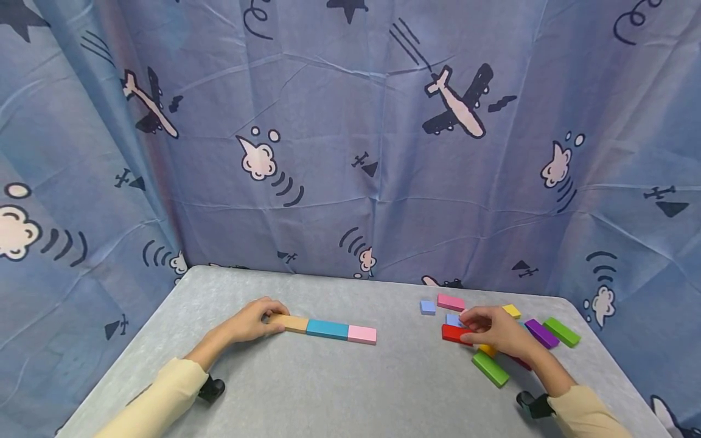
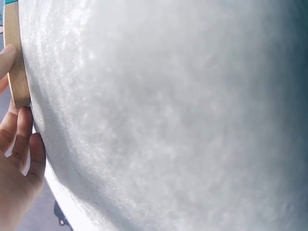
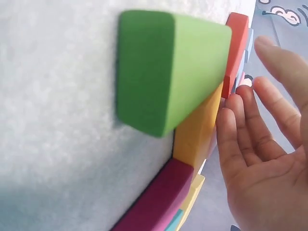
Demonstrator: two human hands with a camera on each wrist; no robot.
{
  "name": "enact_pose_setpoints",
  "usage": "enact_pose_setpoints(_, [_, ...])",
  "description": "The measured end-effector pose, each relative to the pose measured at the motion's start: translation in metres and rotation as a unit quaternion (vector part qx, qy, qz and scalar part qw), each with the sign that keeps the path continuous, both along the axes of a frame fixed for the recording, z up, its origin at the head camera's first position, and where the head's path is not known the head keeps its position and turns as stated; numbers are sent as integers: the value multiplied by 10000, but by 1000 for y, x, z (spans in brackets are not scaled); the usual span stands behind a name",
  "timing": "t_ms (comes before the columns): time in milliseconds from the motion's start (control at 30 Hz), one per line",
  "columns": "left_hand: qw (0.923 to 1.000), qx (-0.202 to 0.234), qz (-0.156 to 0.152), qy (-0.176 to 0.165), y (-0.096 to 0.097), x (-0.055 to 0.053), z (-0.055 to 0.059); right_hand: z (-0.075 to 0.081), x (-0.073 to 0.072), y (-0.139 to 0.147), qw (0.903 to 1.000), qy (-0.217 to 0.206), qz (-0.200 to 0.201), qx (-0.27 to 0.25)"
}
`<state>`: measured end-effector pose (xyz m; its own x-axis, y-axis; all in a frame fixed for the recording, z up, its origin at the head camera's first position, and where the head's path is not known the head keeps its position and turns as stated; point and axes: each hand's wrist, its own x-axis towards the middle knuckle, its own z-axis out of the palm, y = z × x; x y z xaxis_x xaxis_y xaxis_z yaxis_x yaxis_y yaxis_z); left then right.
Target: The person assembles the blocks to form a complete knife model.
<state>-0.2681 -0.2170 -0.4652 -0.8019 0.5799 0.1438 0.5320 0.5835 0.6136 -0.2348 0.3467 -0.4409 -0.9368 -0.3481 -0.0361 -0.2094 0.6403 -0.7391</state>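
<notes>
My left hand (image 1: 256,320) is at the left end of a row of flat blocks and pinches the tan wooden block (image 1: 292,323), its thumb on the near side. In the left wrist view the wooden block (image 2: 15,57) shows along the left edge. To its right, in line, lie a teal block (image 1: 327,329) and a pink block (image 1: 362,334). My right hand (image 1: 499,331) hovers over the loose blocks at the right, fingertips close to a red block (image 1: 454,333). In the right wrist view its thumb and fingers stand apart with nothing between them.
Around the right hand lie a green block (image 1: 490,368), a purple block (image 1: 541,333), a second green block (image 1: 562,331), a yellow block (image 1: 512,311), a dark pink block (image 1: 451,302) and a small blue block (image 1: 428,308). A patterned curtain (image 1: 328,231) hangs behind the grey table (image 1: 339,395).
</notes>
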Motion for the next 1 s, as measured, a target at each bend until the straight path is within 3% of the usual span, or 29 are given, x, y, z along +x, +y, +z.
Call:
enact_pose_setpoints(700, [10000,-49,23,83,1,-1,-2,-4,0,-8,9960,98,-349,814])
enact_pose_setpoints(1000, [10000,-33,47,81,0,0,-3,-4,3,-13,9945,208,-452,924])
